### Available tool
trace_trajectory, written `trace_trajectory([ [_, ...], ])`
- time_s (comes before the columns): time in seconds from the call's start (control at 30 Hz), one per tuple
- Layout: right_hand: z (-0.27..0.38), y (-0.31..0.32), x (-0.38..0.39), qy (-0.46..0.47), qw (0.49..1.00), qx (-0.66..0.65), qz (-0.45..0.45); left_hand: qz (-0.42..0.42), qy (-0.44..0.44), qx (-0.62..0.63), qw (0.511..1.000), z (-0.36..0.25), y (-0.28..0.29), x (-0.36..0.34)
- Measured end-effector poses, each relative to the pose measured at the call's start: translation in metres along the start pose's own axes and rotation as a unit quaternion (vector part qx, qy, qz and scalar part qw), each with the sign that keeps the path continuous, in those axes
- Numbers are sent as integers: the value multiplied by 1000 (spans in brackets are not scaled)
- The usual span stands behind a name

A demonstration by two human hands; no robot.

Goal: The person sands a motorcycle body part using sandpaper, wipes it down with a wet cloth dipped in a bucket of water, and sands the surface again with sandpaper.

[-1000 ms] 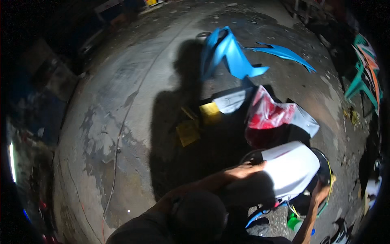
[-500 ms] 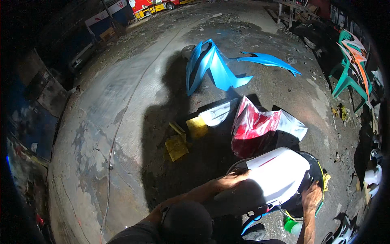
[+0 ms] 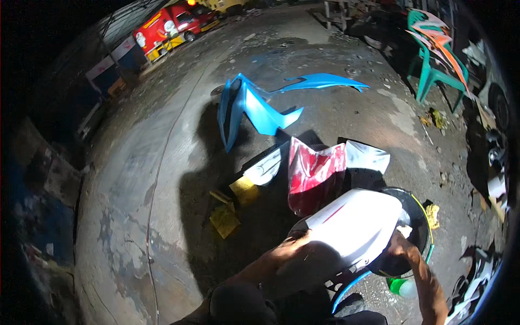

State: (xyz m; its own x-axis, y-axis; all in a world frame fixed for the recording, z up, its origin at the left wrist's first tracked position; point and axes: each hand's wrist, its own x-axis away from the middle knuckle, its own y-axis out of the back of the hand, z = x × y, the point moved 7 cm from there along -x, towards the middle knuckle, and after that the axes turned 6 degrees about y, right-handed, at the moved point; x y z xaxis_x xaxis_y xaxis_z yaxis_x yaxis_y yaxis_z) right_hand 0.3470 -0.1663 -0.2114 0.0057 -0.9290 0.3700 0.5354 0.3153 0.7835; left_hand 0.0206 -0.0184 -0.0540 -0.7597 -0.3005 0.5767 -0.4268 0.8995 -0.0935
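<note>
My left hand (image 3: pixel 295 242) grips the left edge of a white motorcycle body panel (image 3: pixel 355 225), its fingers partly hidden by it. The panel lies tilted across the opening of a black bucket (image 3: pixel 416 203) with a yellow and green rim line. My right hand (image 3: pixel 402 246) reaches into the bucket beside the panel's right end. Its fingers are bent and look closed around a pale lump (image 3: pixel 404 231) whose kind I cannot make out. Beyond the bucket stands a red and white sanded panel (image 3: pixel 317 170).
Blue panels (image 3: pixel 262 111) lie farther off. Yellow sandpaper sheets (image 3: pixel 225 221) and a whitish panel (image 3: pixel 265 167) are left of the red one. A green bottle (image 3: pixel 400 287) lies near the bucket. A green chair (image 3: pixel 433 73) holds orange panels. A cable (image 3: pixel 153 216) crosses the concrete.
The view has tilted up and shifted right. My right hand has turned inward within the bucket, closer to the white panel, and a pale lump now shows at its fingers. My left hand keeps its grip.
</note>
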Motion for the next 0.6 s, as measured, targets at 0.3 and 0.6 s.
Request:
trace_trajectory([
  [0.3,9,-17,-17,-101,990,1,-94,-54,-58,-85,993,6,9,1],
  [0.6,-7,9,28,-54,988,106,-96,-70,55,114,989,22,11,-2],
])
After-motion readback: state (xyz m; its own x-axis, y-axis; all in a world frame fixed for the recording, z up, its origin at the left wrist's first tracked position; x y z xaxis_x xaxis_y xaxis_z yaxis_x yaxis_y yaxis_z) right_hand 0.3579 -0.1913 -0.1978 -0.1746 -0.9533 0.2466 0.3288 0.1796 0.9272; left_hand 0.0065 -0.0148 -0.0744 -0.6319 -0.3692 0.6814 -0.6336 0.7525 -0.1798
